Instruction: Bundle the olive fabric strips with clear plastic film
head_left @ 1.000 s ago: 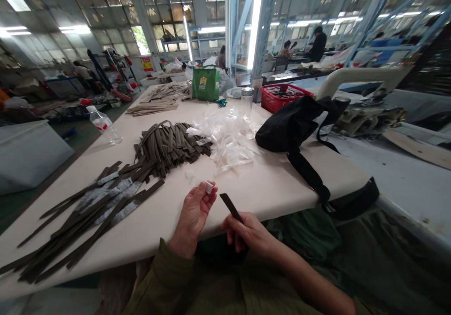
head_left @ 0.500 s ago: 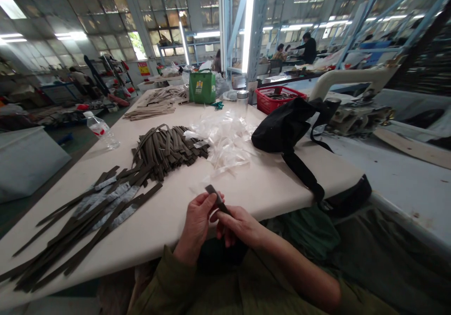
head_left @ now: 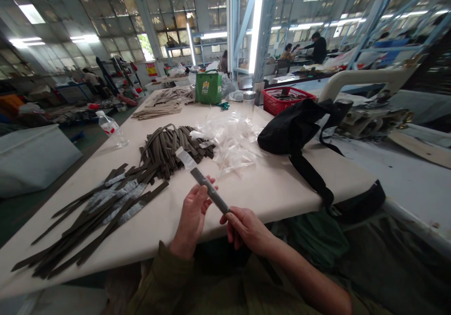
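Note:
A dark grey-brown strip (head_left: 218, 200) slants up and away from me above the front edge of the table. A clear plastic sleeve (head_left: 185, 159) covers its upper length and sticks out beyond the end. My left hand (head_left: 192, 214) pinches the covered part between thumb and fingers. Lower down, my right hand (head_left: 248, 228) grips the same strip, its tail hanging below toward my lap. To the left lies a fan of similar strips (head_left: 79, 230) with plastic round their middles. Behind them is a thick heap of bare strips (head_left: 167, 146), beside a pile of clear plastic sleeves (head_left: 234, 139).
A black bag (head_left: 287, 127) with a trailing strap lies at the right of the pale table (head_left: 151, 233). Farther back stand a water bottle (head_left: 112, 129), green bag (head_left: 208, 88), glass jar (head_left: 248, 103) and red basket (head_left: 278, 104). A machine (head_left: 373, 113) is at right.
Much more of the strip now shows between my hands, with the plastic sleeve extending past its end. My hands have moved apart slightly. The view has swung a little left.

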Demonstrator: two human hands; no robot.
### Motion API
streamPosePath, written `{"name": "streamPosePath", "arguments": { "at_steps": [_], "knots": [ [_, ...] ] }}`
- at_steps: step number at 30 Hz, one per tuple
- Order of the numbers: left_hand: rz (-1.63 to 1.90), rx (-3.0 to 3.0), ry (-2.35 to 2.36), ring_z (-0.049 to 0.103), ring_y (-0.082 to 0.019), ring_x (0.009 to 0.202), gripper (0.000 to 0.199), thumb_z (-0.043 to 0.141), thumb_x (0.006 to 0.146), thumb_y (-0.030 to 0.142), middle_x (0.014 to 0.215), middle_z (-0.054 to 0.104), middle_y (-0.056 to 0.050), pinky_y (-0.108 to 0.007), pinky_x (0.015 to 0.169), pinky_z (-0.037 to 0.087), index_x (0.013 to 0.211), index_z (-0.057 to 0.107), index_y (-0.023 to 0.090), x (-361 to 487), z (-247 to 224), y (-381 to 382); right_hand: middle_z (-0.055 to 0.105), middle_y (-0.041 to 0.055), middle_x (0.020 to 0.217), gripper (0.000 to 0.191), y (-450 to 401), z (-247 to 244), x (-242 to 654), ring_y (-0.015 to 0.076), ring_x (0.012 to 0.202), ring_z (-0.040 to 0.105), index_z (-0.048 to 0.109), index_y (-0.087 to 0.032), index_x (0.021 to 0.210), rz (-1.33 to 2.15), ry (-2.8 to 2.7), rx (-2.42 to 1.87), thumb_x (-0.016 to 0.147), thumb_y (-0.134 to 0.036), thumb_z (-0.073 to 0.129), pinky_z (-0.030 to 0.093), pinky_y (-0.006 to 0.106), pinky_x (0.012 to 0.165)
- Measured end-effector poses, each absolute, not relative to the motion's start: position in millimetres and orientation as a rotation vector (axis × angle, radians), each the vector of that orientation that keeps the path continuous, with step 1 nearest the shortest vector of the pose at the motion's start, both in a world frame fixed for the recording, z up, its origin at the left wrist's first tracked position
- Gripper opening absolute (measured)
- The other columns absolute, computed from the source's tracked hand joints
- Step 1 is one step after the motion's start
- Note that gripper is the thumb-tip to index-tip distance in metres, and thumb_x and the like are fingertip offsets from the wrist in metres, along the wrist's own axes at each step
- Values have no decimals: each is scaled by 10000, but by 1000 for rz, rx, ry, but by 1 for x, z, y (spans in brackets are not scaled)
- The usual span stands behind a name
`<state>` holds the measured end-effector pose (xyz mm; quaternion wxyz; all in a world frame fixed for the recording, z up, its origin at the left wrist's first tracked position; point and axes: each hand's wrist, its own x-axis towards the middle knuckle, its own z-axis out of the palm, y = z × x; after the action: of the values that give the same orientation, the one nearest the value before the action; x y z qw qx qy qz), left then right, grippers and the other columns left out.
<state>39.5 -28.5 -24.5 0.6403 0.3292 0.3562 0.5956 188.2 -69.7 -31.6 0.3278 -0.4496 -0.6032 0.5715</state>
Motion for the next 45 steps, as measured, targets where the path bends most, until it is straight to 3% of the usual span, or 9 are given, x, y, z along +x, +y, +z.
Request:
{"name": "streamPosePath", "arguments": {
  "at_steps": [6,12,17,24,30,34,36,40,45],
  "knots": [
    [1099,858,906,626,-146,636,332,753,704,382,735,710,-65,-263,626,487,892,745,108,44,-33,-40,576,-29,549,404,-70,-35,186,86,383,516,542,-176,841,1409,-1605,-1194,956,-508,342,388,167,390],
    [1484,742,828,659,-179,877,323,761,702,367,1050,711,-77,-289,788,501,957,724,173,34,-23,-30,572,-36,547,402,-72,-39,185,94,382,516,560,-176,889,1409,-1679,-1218,960,-504,340,377,176,395],
    [1215,745,893,649,-168,744,321,744,726,372,867,733,-111,-265,667,492,901,732,104,39,-32,-39,590,-27,562,406,-69,-36,184,99,402,534,552,-183,867,1301,-1720,-1232,970,-503,324,403,187,431],
    [1534,672,756,669,-173,890,320,775,686,371,1085,703,-51,-312,841,491,949,715,200,24,-13,-26,598,-24,561,350,-69,-33,184,106,399,536,568,-185,891,1308,-1797,-1254,971,-433,334,399,192,425],
    [1259,628,849,659,-183,760,328,749,716,376,912,733,-115,-271,636,484,912,725,114,40,-36,-43,603,-24,566,385,-64,-33,182,106,409,541,552,-191,845,1236,-1800,-1264,979,-469,322,416,202,458],
    [1396,670,763,652,-196,918,339,745,723,347,1140,686,-84,-281,734,497,1021,711,189,34,-29,-39,602,-25,565,348,-63,-30,183,103,417,546,562,-187,880,1272,-1801,-1245,974,-439,342,419,195,455],
    [1435,664,769,650,-189,926,297,754,710,347,1106,698,-76,-289,786,494,957,728,183,32,-24,-35,597,-28,560,349,-63,-29,182,102,409,543,562,-187,881,1290,-1785,-1244,972,-442,342,411,190,439],
    [1291,677,848,651,-170,776,297,724,739,383,894,729,-92,-251,643,477,907,729,138,41,-32,-42,595,-25,552,421,-62,-32,179,106,389,534,540,-188,824,1320,-1722,-1246,960,-526,330,401,195,409],
    [1302,782,875,644,-189,847,360,745,722,365,1045,716,-95,-261,676,492,1027,706,178,54,-44,-61,584,-25,559,446,-58,-36,178,106,389,527,517,-192,788,1392,-1669,-1190,940,-573,341,413,204,401]
  ]
}}
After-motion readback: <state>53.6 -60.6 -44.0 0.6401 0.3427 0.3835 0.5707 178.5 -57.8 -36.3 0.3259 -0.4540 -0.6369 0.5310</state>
